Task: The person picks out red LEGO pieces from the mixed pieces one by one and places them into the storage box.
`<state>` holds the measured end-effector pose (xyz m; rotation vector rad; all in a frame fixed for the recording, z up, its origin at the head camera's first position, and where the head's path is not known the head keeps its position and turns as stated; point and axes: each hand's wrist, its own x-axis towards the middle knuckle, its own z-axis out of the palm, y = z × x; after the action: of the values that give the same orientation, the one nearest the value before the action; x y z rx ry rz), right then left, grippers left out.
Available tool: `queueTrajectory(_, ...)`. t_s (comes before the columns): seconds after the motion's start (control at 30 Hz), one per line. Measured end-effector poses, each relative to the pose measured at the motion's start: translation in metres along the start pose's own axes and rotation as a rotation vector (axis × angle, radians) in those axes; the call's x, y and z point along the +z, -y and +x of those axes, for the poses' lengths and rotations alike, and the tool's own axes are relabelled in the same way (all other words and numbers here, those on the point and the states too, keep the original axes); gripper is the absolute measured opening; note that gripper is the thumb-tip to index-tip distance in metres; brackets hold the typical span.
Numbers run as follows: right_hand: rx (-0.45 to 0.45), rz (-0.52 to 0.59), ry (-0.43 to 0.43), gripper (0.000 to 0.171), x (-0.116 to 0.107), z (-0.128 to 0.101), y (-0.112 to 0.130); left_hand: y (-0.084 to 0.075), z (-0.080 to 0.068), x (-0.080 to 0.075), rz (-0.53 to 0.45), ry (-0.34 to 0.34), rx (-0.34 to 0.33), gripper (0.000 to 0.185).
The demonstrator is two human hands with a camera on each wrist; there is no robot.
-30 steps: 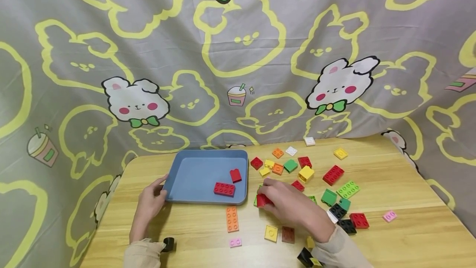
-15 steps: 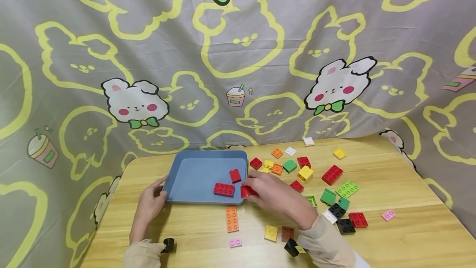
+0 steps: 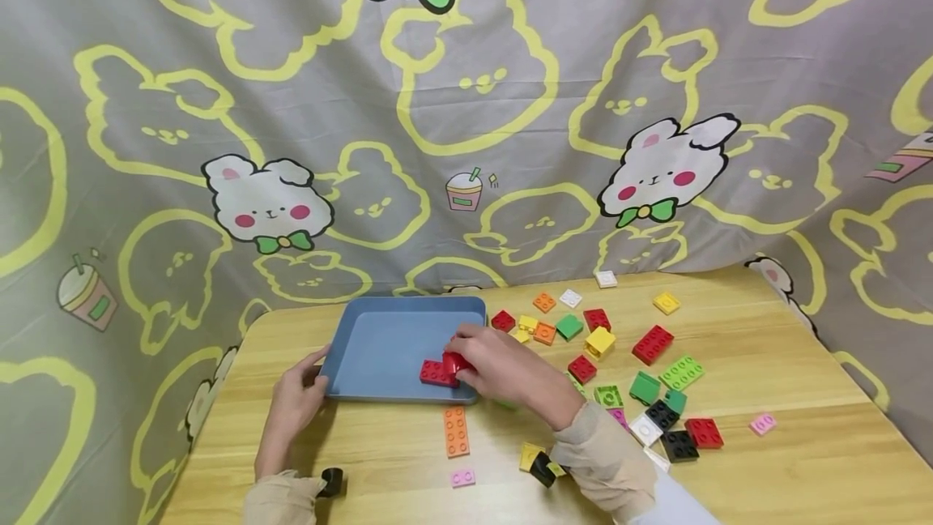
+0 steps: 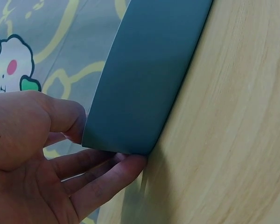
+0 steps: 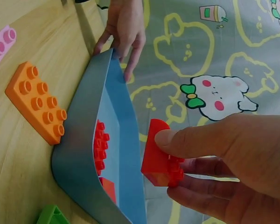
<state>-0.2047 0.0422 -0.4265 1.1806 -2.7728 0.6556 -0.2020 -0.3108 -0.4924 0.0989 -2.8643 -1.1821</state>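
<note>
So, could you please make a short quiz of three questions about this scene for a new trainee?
1. True or false: the right hand pinches a red brick over the blue tray.
2. What does the left hand hold? A) the orange plate brick B) the tray's corner C) a pink brick
3. Fill in: the long brick lying on the table just in front of the tray is coloured ____.

Key
1. True.
2. B: thumb and fingers grip the tray's near left corner.
3. Orange: it is the orange plate brick.
</note>
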Motion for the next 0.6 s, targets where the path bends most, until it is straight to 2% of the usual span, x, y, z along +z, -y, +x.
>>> queueTrajectory(0.23, 0.013, -0.038, -0.017, 0.026, 0.006, 0.020, -0.008, 0.000, 0.000, 0.000, -0.008, 0.000, 0.001, 0.053)
queueTrajectory(0.6, 0.048, -0.045, 0.045, 0.025, 0.020, 0.046, -0.015, 0.000, 0.000, 0.001, 0.009, -0.009, 0.000, 0.053)
